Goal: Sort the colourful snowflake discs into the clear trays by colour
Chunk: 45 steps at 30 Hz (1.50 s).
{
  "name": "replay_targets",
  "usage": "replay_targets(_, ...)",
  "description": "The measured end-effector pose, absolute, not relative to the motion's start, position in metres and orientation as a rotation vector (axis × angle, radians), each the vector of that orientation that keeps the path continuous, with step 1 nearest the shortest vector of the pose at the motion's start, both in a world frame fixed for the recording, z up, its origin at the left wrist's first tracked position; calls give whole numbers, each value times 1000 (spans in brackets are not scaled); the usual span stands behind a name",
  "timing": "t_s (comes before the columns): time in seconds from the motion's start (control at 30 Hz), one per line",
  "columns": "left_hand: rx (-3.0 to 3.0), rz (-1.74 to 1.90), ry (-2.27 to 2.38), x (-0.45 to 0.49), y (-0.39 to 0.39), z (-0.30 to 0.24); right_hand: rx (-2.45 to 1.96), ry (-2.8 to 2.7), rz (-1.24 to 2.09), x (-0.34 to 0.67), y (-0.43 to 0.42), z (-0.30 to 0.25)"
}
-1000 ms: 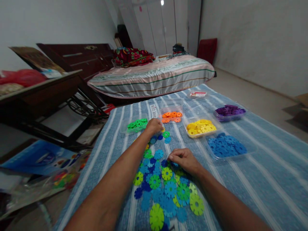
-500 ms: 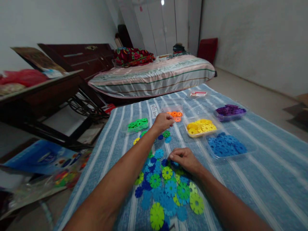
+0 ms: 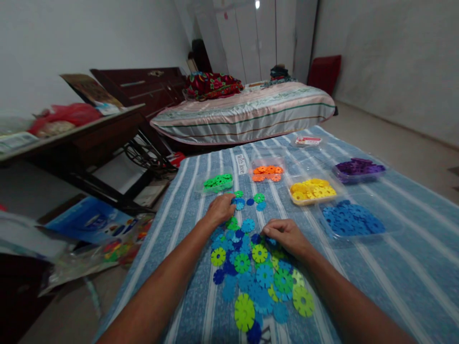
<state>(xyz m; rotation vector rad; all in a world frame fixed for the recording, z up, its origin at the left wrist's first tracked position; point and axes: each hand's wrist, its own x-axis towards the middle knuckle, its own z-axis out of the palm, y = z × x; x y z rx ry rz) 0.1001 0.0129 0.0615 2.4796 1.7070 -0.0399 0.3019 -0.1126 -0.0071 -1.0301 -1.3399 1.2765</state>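
Observation:
Notched plastic discs in light blue, dark blue, green and lime lie in a loose pile point(image 3: 247, 274) on the striped cloth. My left hand point(image 3: 221, 209) is at the pile's far end, its curled fingers touching a small group of blue discs point(image 3: 239, 204); what they pinch, if anything, is hidden. Over the pile's right side rests my right hand point(image 3: 287, 235), thumb and fingers drawn together. A blue disc point(image 3: 271, 241) shows just under those fingers, and I cannot make out what lies between them.
Clear tubs hold green discs point(image 3: 218, 182), orange discs point(image 3: 267, 173), yellow discs point(image 3: 312, 191), purple discs point(image 3: 359, 167) and blue discs point(image 3: 351, 219). Behind them lies a lid with a label point(image 3: 308, 141). A bed point(image 3: 244, 117) stands beyond, and a wooden table point(image 3: 118, 114) to the left.
My left hand has moved from beside the orange tub back left and nearer, down to the blue discs. My right hand stays over the pile. The view has turned slightly left.

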Motion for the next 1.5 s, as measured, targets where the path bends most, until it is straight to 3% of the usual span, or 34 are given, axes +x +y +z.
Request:
replay_targets(0.57, 2664, 48, 1401, 93, -71, 32, -1074, -1334, 1270, 302, -114, -10)
replay_targets(0.77, 2645, 182, 1508, 91, -67, 28, -1076, -1343, 1271, 302, -115, -8)
replay_targets(0.9, 2563, 73, 1662, 98, -66, 29, -1081, -1349, 1276, 303, -116, -8)
replay_targets(1.27, 2602, 151, 1422, 109, -91, 19, -1084, -1342, 1240, 302, -116, -8)
replay_targets(1.5, 2620, 394, 1359, 97, -82, 20, -1075, -1359, 1244, 302, -116, -7)
